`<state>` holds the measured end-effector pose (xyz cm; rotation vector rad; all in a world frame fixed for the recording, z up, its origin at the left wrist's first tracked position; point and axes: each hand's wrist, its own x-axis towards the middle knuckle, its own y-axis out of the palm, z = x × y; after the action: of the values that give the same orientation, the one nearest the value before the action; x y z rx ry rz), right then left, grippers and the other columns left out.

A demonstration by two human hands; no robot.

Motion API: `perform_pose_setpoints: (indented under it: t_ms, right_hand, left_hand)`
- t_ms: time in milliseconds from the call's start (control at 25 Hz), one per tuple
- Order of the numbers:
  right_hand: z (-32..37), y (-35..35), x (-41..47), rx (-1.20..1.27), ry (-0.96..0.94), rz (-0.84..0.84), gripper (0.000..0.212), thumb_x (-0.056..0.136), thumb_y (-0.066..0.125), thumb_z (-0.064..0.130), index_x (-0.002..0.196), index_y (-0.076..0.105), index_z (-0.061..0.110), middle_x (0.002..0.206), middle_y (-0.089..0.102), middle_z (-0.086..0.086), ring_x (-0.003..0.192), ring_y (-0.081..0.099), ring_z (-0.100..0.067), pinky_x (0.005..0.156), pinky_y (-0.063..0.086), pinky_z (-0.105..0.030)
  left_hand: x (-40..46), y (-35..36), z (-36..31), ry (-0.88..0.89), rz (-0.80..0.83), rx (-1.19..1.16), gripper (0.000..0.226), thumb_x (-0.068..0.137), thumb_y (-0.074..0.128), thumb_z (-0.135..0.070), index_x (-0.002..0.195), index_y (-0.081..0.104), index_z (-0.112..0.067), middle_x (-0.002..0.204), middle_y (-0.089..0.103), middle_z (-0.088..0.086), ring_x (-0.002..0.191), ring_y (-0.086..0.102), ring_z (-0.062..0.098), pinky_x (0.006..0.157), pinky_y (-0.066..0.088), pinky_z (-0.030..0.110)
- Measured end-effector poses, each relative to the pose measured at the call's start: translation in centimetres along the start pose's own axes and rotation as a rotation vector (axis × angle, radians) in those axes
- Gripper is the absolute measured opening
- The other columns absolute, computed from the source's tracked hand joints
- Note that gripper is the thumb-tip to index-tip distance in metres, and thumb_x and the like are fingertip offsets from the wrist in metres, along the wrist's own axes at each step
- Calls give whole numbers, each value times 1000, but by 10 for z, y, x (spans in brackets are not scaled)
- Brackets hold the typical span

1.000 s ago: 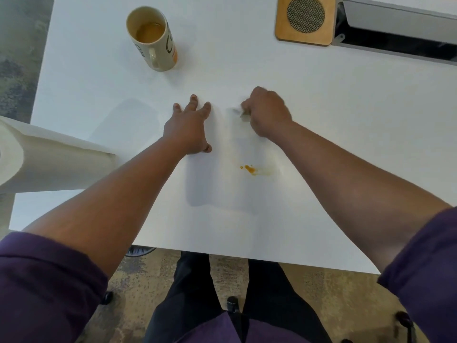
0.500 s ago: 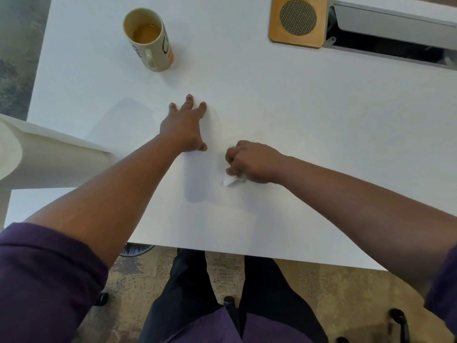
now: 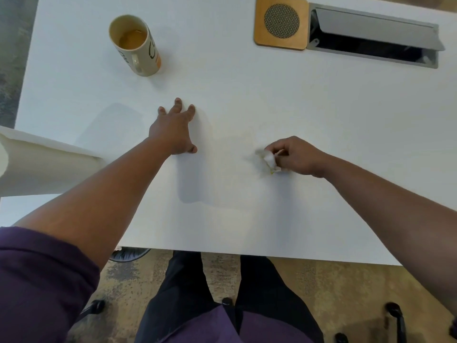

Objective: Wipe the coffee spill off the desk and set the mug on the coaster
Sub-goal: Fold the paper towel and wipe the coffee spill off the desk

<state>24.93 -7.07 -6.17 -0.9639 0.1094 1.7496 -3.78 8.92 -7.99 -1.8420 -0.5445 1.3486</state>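
Note:
A cream mug [image 3: 138,44] with coffee in it stands upright at the far left of the white desk [image 3: 247,100]. The square wooden coaster [image 3: 281,23] with a round mesh centre lies at the far middle, apart from the mug. My left hand [image 3: 174,131] rests flat on the desk, fingers spread. My right hand [image 3: 295,154] pinches a crumpled white paper towel wad [image 3: 269,161], slightly stained yellow, against the desk to the right of the left hand. No orange spill shows on the surface between my hands.
A large paper towel roll [image 3: 37,167] lies at the left edge near me. A grey cable tray with an open flap [image 3: 376,33] is set into the desk right of the coaster. The desk's near edge runs above my legs and chair wheels.
My right hand dragged the paper wad from beside the left hand down over the orange spot, then out to the right. The spot is gone from view. My left hand stayed put.

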Motion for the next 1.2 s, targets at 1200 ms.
perform_pose_setpoints:
  t_ms: [1200]
  right_hand:
    - [-31, 126, -29, -261, -82, -822, 9, 87, 72, 10, 95, 75, 7, 83, 68, -11, 78, 59, -32, 70, 39, -30]
  left_hand:
    - [-2, -1, -1, -9, 2, -5, 119, 77, 88, -38, 163, 5, -36, 172, -7, -4, 156, 1, 42, 112, 39, 57]
